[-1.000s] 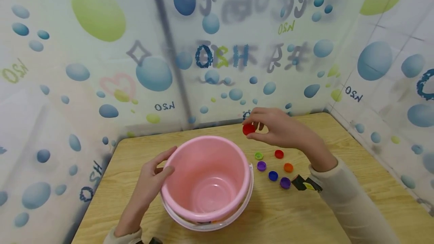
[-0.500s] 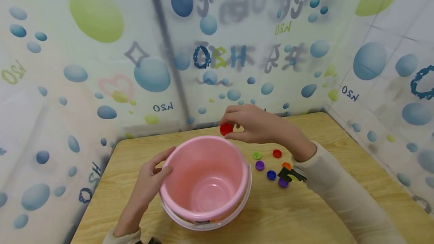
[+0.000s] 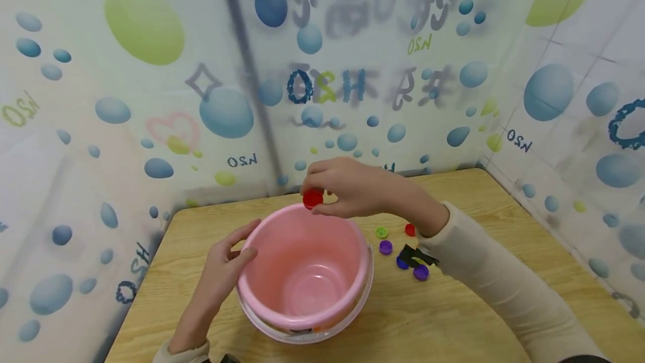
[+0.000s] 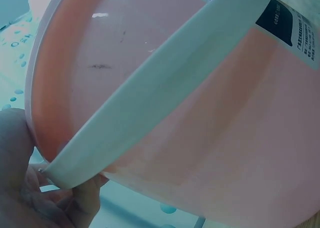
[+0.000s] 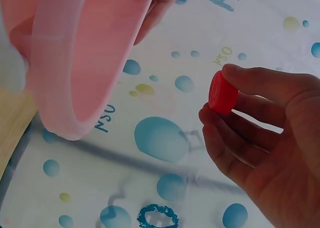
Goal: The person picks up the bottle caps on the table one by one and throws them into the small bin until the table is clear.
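Note:
A pink bucket (image 3: 317, 290) stands on the table with its mouth facing up toward me. My left hand (image 3: 219, 265) grips its left rim, thumb over the inner side and fingers outside. In the left wrist view, the bucket's pale handle (image 4: 150, 98) slants across its outer wall, close to that hand's fingers. A red bottle cap (image 3: 313, 199) is pinched between the thumb and fingers of my right hand (image 3: 353, 186), at the bucket's far rim. The right wrist view shows the red cap held near the fingertips, apart from the bucket.
Right of the bucket lie several loose caps: a green cap (image 3: 381, 232), a purple cap (image 3: 385, 247), another purple cap (image 3: 420, 273), a partly covered blue cap (image 3: 402, 263) and a red one beside my right wrist. A patterned curtain (image 3: 322, 144) closes off the wooden table's back edge.
My right hand has moved left with the red cap, from above the loose caps to the bucket's far rim. An orange cap is now hidden behind the right forearm. The left hand stays put.

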Demonstrator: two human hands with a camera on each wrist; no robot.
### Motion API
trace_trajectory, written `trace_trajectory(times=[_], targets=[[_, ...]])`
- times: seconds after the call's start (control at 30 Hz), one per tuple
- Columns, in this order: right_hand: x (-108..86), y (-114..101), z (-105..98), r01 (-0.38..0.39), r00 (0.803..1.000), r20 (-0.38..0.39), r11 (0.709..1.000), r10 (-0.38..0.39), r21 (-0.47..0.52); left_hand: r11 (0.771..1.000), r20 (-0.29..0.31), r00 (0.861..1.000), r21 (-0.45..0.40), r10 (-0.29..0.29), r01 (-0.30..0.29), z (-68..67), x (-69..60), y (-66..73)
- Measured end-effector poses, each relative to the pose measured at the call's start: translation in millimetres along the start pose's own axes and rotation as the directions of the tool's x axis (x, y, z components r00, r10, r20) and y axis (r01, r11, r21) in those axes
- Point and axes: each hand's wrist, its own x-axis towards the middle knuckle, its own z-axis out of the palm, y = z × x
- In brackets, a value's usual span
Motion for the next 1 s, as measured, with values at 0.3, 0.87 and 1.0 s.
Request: trace_trajectory(times=[0.3, 0.87, 1.0], targets=[[20.6, -9.8, -1.8, 0.004, 0.994, 0.108, 1.000, -0.002, -0.018, 1.000, 0.003, 1.000, -0.004, -0.003, 0.003, -1.1, 0.0, -0.5], [43.1, -14.9, -3.2, -0.025, 0.979, 0.200, 0.999, 0.032, -0.038, 1.000, 0.008, 1.000, 0.019, 0.002, -0.002, -0.6, -0.2, 0.3], [45.4, -14.1, -3.1, -0.052, 0.976, 0.207, 0.997, 0.061, -0.048, 0.999, 0.008, 1.000, 0.033, -0.007, 0.007, -0.8, 0.8, -0.5]])
